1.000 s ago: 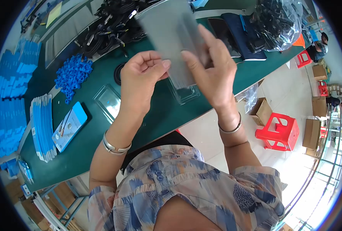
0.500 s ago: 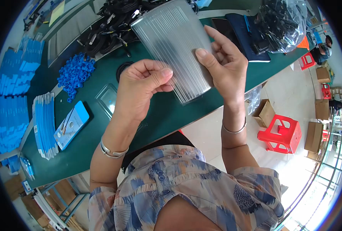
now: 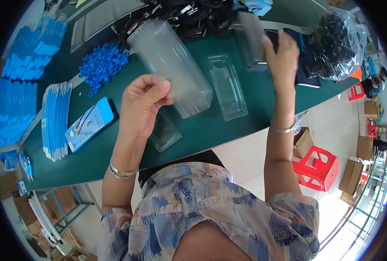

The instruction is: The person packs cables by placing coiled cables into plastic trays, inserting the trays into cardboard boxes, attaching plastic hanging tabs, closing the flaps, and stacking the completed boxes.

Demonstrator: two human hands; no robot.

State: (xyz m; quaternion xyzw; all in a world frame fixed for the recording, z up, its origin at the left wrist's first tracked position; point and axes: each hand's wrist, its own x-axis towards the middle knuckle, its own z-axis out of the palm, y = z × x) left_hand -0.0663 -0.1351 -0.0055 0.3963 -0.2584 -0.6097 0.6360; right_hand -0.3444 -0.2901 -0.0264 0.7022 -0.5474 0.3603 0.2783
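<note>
My left hand (image 3: 145,102) pinches a thin stack of clear plastic blister trays (image 3: 171,65) between thumb and fingers, tilted above the table. My right hand (image 3: 282,61) is at the back right with thumb and fingers apart. Just left of its thumb stands a second stack of clear trays (image 3: 251,41), blurred; whether the thumb touches it I cannot make out. One single clear tray (image 3: 229,89) lies on the green table between my hands. Another clear tray (image 3: 166,135) lies under my left hand, partly hidden.
Blue plastic rings (image 3: 102,65) are heaped at the left, near printed blue cards (image 3: 56,119) and one loose card (image 3: 89,124). Black cables (image 3: 193,19) lie along the back. A bag of black parts (image 3: 339,48) and a dark notebook (image 3: 304,76) are at the right.
The stack held in both hands is now parted: one portion stays in my left hand, another stands at the back right. My right hand has moved right and opened. A single tray shows between.
</note>
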